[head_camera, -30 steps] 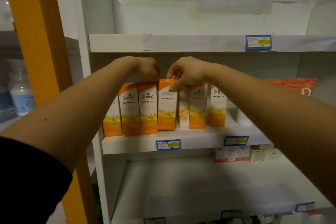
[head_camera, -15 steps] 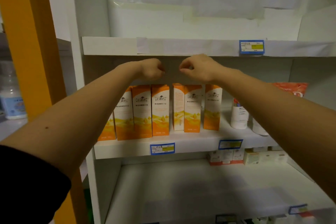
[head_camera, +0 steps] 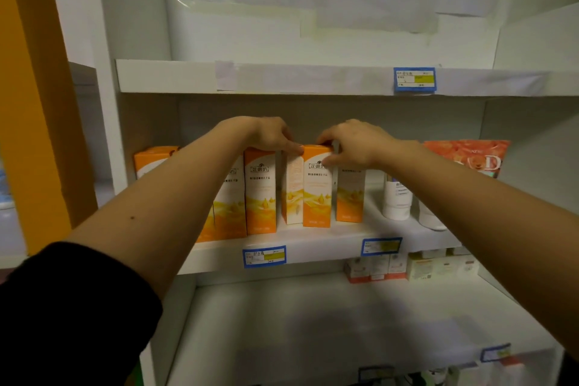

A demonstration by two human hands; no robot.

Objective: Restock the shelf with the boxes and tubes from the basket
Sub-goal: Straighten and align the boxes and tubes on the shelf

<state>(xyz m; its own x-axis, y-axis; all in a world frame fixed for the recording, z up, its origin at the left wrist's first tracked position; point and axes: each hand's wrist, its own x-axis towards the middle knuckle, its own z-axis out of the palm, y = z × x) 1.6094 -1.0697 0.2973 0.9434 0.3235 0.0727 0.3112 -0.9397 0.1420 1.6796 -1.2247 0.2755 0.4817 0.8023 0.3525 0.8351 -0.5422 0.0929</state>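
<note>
Several tall orange-and-white boxes (head_camera: 260,194) stand in a row on the middle shelf (head_camera: 313,244) of a white shelf unit. My right hand (head_camera: 354,144) grips the top of one turned orange box (head_camera: 316,191) near the row's middle. My left hand (head_camera: 272,135) rests on the tops of the boxes just left of it, fingertips touching that same box's top corner. My left forearm hides part of the left boxes. The basket is out of view.
White tubes (head_camera: 396,197) and an orange-red pack (head_camera: 466,157) stand to the right on the same shelf. Small boxes (head_camera: 376,268) sit at the back right of the lower shelf. An orange post (head_camera: 37,104) rises at left. The top shelf (head_camera: 282,78) overhangs my hands.
Both hands were raised above the boxes half a second ago; they have come down onto the box tops, and my right hand has taken hold of the middle box.
</note>
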